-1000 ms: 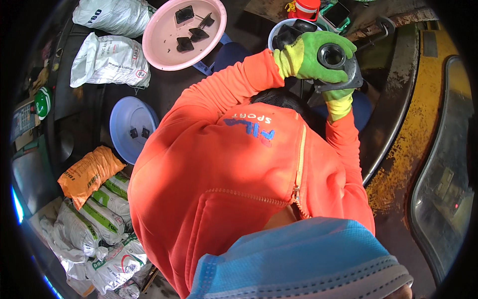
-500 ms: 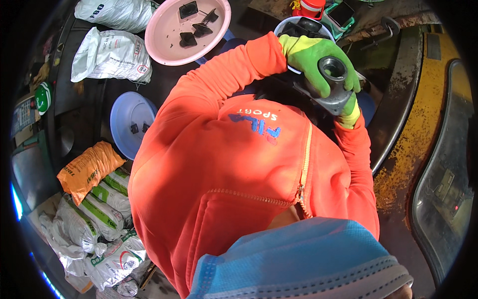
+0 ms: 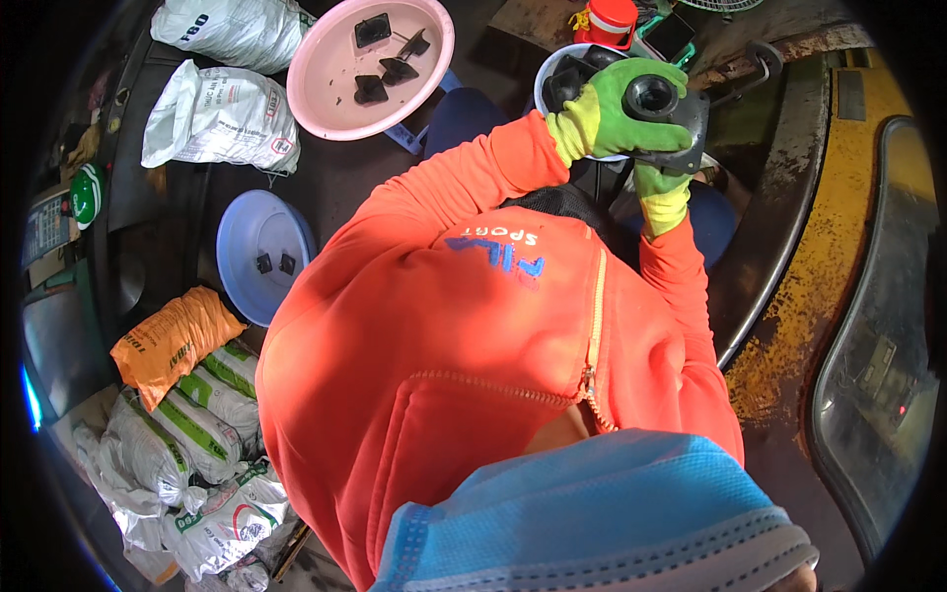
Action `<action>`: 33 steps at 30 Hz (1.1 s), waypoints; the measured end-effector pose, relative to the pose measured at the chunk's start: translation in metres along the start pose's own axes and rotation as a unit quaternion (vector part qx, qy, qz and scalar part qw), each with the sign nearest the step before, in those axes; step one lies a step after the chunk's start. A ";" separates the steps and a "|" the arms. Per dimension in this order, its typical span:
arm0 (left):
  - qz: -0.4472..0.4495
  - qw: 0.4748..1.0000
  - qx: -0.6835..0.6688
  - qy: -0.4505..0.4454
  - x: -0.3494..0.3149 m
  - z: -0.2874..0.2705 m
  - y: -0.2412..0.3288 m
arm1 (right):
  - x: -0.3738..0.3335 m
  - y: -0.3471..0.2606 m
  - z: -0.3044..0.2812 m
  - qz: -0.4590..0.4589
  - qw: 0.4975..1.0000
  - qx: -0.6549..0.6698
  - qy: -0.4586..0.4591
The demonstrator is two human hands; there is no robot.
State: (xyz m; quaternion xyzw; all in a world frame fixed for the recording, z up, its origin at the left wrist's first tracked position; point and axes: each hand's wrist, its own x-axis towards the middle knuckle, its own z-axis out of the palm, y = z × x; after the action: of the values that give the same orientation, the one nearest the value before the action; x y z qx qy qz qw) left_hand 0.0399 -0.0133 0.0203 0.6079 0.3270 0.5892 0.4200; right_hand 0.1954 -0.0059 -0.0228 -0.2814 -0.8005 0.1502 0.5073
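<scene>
Both hands wear green gloves with yellow cuffs. My left hand (image 3: 617,113) is closed around the round, hollow collar of a black moulded part (image 3: 695,128), thumb and fingers on either side of the ring. A flat, square-cornered base spreads out below the collar. Under that base is my right hand (image 3: 659,183), gripping it from the near side; most of its fingers are hidden. Right behind the left hand stands a light blue basin (image 3: 546,82) with more black parts (image 3: 565,81) in it.
A pink basin (image 3: 311,74) and a blue basin (image 3: 233,259) at left hold black pieces. White sacks (image 3: 222,123) and an orange sack (image 3: 178,340) lie further left. A red container (image 3: 604,22) sits at the back. A metal hook (image 3: 762,67) and rusty yellow machine frame (image 3: 789,335) are at right.
Both hands have shifted up and slightly left with the black part. The left hand has turned, and its fingers now wrap across the collar.
</scene>
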 end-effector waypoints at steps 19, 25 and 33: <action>0.051 0.981 -0.069 -0.172 0.003 -0.012 0.025 | 0.018 -0.028 -0.036 0.133 0.965 0.123 -0.189; 0.017 0.953 -0.114 -0.280 0.004 -0.020 0.016 | 0.016 -0.022 -0.039 0.063 0.951 0.184 -0.241; 0.004 0.853 -0.228 -0.469 0.023 -0.029 0.003 | 0.009 -0.031 -0.010 0.170 0.924 0.276 -0.206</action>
State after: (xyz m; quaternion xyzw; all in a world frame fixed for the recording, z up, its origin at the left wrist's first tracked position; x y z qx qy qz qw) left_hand 0.0129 0.0092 0.0317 0.7008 -0.0547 0.2938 0.6478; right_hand 0.1926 -0.0261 0.0044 -0.2248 -0.7545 0.5034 0.3561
